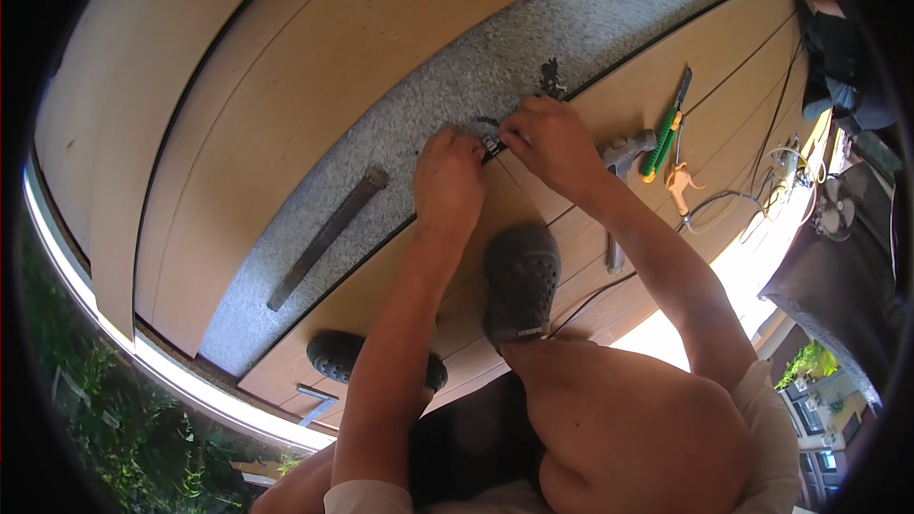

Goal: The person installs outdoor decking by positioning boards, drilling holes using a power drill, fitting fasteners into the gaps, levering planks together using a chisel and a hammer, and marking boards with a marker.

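My left hand and my right hand meet at the edge of a light wood-coloured plank, beside a strip of grey, rough floor. The fingers of both are closed in a pinch. Between them shows a small black piece with pale marks, lying along the plank edge; its ends are hidden by my fingers. Just beyond my right hand is a little heap of small black pieces. A hammer lies to the right of that hand, partly behind my forearm.
A flat dark metal bar rests on the grey strip. Right of the hammer are a green utility knife, an orange-handled tool and cables. A small square lies near my left shoe. Another person is at the far right.
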`<state>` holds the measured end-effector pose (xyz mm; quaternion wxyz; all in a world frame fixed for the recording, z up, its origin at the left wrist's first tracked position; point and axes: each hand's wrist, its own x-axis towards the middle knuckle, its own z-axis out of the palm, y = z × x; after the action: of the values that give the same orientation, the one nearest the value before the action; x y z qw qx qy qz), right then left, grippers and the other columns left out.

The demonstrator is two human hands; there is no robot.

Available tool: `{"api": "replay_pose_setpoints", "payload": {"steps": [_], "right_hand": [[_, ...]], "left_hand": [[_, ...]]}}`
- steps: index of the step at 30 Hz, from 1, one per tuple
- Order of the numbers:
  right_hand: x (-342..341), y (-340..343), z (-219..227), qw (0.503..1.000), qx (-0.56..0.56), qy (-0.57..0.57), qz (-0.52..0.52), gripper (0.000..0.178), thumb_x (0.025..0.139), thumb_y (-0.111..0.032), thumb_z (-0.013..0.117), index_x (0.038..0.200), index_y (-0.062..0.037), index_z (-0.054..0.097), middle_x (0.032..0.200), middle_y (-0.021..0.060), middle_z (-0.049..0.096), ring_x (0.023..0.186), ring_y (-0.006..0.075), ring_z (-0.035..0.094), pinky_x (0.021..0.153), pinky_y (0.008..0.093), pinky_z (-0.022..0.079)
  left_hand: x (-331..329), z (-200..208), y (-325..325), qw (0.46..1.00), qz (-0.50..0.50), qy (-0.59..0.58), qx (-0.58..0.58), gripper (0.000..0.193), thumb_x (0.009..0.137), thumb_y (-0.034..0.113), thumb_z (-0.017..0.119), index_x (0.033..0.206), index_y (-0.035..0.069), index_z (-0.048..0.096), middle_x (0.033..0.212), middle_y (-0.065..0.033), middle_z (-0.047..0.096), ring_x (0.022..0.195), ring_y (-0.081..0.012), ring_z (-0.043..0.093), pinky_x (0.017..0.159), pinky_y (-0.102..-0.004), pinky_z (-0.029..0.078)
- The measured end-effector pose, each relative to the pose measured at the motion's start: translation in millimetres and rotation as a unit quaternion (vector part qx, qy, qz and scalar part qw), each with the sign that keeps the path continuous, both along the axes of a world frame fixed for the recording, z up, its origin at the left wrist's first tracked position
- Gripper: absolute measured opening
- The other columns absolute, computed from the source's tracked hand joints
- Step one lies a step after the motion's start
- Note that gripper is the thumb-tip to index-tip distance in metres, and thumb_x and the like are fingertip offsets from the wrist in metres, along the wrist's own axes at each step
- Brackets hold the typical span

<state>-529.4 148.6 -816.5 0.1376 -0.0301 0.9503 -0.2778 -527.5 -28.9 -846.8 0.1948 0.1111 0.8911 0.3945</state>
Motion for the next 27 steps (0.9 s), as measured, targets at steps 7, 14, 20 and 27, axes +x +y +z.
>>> {"api": "replay_pose_setpoints", "payload": {"steps": [7,14,20,27], "right_hand": [[-5.2,-1.0,4.1,1.0,-0.002,-0.016,-0.002,0.005,0.079,-0.009,0.072,0.083,-0.0066,0.071,0.077,0.01,0.06,0.077,0.0318,0.061,0.069,0.0425,0.049],[-6.6,0.9,7.0,1.0,-0.006,-0.022,0.016,0.005,0.079,-0.009,0.073,0.084,-0.0075,0.072,0.078,0.0082,0.059,0.076,0.0298,0.06,0.069,0.0412,0.048],[-7.2,-1.1,4.1,0.999,-0.013,-0.025,0.03,0.005,0.077,-0.008,0.073,0.082,-0.0087,0.072,0.078,0.0078,0.059,0.077,0.0291,0.059,0.07,0.0409,0.048],[-9.0,0.4,7.5,0.999,0.011,-0.038,0.033,0.004,0.078,-0.015,0.07,0.075,-0.0114,0.071,0.076,0.0057,0.059,0.08,0.0274,0.059,0.071,0.0407,0.046]], "left_hand": [[-5.1,9.0,-0.4,0.999,0.023,-0.035,0.007,0.003,0.085,0.003,0.066,0.086,0.001,0.068,0.092,-0.015,0.062,0.091,-0.0363,0.061,0.079,-0.0449,0.05],[-1.3,7.8,0.3,0.999,0.029,-0.033,0.011,0.005,0.083,0.001,0.067,0.088,0.002,0.069,0.09,-0.0135,0.062,0.085,-0.0348,0.062,0.074,-0.0436,0.05],[-3.2,8.2,-2.5,0.998,0.034,-0.048,0.008,0.005,0.081,0.0,0.068,0.085,0.002,0.07,0.087,-0.0129,0.063,0.084,-0.0342,0.062,0.073,-0.0425,0.051],[-0.4,6.6,3.7,0.998,0.046,-0.039,-0.004,0.006,0.08,-0.001,0.068,0.084,0.002,0.071,0.087,-0.0128,0.063,0.084,-0.0329,0.063,0.074,-0.0417,0.051]]}}
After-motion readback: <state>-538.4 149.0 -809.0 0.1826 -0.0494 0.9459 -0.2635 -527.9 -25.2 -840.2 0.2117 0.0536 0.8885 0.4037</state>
